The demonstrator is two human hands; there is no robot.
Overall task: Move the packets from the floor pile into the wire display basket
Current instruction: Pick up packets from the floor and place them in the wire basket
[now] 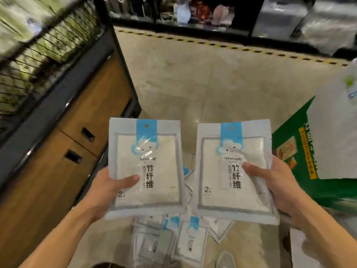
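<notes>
The left hand grips one packet, thumb across its front; the right hand grips another packet likewise. More packets lie on the floor below the fingers, and the wire basket stands up left of them.

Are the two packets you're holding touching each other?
Apart. The head view shows floor and pile between the left-hand packet and the right-hand packet, along their whole facing edges.
</notes>
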